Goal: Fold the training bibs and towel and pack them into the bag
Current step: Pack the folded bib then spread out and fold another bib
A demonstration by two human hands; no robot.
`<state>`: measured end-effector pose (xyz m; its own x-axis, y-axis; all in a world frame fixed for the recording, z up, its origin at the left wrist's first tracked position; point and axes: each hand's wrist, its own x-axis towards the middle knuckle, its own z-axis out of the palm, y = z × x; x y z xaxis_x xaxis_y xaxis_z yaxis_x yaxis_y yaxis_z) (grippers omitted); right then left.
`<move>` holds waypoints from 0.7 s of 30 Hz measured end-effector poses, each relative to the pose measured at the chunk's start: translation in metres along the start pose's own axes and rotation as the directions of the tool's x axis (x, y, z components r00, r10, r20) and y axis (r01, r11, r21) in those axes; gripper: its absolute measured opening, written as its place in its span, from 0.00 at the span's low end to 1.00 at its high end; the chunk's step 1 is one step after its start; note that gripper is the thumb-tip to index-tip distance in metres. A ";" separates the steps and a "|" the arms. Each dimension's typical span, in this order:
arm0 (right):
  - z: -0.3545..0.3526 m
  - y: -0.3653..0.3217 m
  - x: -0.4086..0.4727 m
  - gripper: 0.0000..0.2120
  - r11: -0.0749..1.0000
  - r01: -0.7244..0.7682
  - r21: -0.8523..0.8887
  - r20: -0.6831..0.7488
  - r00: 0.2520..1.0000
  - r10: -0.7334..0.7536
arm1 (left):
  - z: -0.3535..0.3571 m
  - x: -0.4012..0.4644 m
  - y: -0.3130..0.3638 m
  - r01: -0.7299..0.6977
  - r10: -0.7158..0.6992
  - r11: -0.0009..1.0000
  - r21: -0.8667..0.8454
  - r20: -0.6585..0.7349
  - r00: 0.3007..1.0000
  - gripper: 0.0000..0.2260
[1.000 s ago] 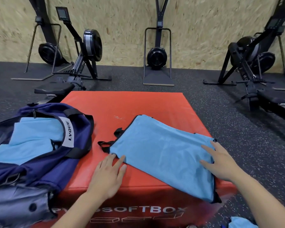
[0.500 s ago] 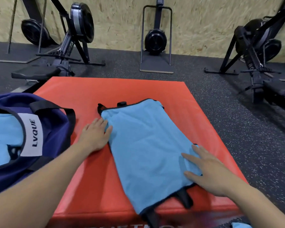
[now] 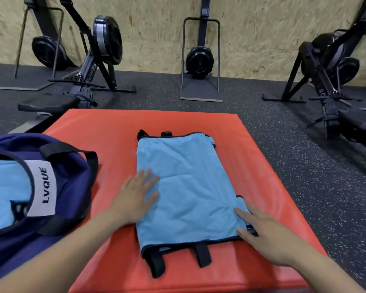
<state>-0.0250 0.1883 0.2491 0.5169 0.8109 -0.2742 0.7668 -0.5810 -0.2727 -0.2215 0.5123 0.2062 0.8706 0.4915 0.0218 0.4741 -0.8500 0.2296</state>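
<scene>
We press our left hand and right hand flat, fingers straight, on the bib; the bag sits at the mat's left edge.

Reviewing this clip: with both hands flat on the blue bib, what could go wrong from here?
1. The bib shows creases near the left hand; folding now may lock them in.
2. Its black straps stick out at the near edge and could snag.
3. The bag already holds blue fabric, so space may be tight.
</scene>
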 end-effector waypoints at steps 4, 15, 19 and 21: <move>0.009 0.000 -0.009 0.30 1.000 -0.008 0.004 -0.010 1.000 0.008 | 0.006 -0.077 0.011 -0.153 0.158 0.978 -0.141 0.025 0.987 0.36; 0.037 -0.001 -0.066 0.29 0.998 0.045 -0.035 -0.093 0.994 -0.048 | 0.013 -0.167 0.024 -0.258 0.247 0.948 -0.184 -0.083 0.965 0.19; 0.043 0.012 -0.086 0.40 0.989 0.129 -0.066 -0.107 0.985 -0.136 | 0.008 -0.176 0.009 -0.248 0.242 0.961 -0.121 -0.063 0.968 0.18; 0.045 0.024 -0.096 0.43 0.982 0.172 -0.075 -0.102 0.979 -0.179 | 0.005 -0.184 -0.002 -0.243 0.240 0.963 -0.115 -0.042 0.970 0.20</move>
<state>-0.0736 0.0935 0.2272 0.4074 0.9046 -0.1255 0.8705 -0.4262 -0.2459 -0.3822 0.4223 0.1971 0.9526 0.2807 0.1170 0.2298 -0.9165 0.3275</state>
